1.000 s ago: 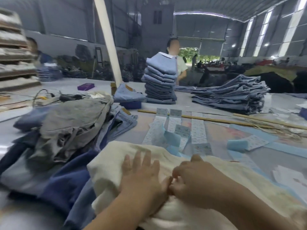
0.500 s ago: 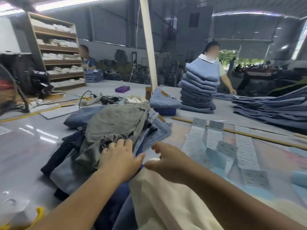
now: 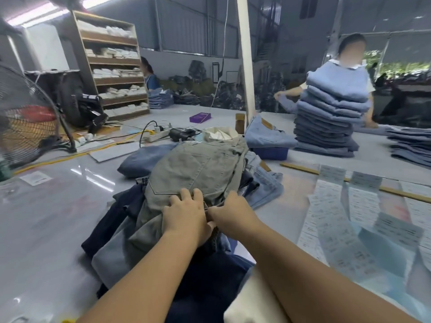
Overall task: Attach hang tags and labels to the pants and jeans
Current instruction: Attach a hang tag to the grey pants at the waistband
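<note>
Label strips (image 3: pixel 363 229): print blurred, illegible.

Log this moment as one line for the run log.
both hands on grey-green cotton pants atop garment pile | left hand grips fabric | right hand pinches it | paper label strips untouched
</note>
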`<act>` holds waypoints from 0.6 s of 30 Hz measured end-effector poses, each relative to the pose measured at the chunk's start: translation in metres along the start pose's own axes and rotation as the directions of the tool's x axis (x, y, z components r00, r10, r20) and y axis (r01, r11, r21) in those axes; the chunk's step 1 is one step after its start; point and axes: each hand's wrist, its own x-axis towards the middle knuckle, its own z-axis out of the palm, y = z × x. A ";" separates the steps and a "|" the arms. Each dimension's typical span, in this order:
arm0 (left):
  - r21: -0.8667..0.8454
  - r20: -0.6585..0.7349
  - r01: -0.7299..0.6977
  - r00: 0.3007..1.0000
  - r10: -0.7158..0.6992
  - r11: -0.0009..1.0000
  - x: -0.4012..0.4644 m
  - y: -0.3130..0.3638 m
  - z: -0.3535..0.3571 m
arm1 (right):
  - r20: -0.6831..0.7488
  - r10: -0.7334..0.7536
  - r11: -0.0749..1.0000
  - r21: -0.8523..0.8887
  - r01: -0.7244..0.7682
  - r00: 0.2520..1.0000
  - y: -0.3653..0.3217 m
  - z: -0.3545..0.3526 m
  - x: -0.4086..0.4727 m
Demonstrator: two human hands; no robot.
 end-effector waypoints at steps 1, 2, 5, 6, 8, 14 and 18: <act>0.024 -0.049 -0.007 0.999 0.008 1.000 0.001 0.000 0.004 | 0.007 -0.001 1.000 0.009 0.001 1.000 0.002 0.005 0.003; 0.047 -0.094 -0.016 0.995 0.020 0.999 0.002 0.000 0.007 | 0.006 -0.010 1.000 0.025 0.010 1.000 0.005 0.009 0.004; 0.079 -0.198 -0.053 0.978 0.068 0.995 0.002 -0.004 0.012 | -0.047 -0.064 0.990 0.122 0.070 0.997 0.008 0.016 0.006; 0.062 -0.232 -0.063 0.970 0.076 0.996 0.002 -0.006 0.012 | -0.074 -0.083 0.983 0.160 0.094 0.994 0.007 0.016 0.006; -0.006 -0.294 -0.080 0.953 0.075 0.997 0.003 -0.010 0.009 | -0.127 -0.118 0.967 0.213 0.144 0.985 0.004 0.016 0.006; -0.309 -0.419 -0.122 0.908 -0.020 0.943 -0.003 -0.017 0.002 | -0.189 -0.069 0.915 0.379 0.137 0.980 0.002 0.007 0.007; -0.443 -0.544 -0.247 0.838 -0.039 0.862 -0.013 -0.027 -0.014 | -0.221 -0.048 0.908 0.396 0.134 0.974 0.003 -0.006 0.012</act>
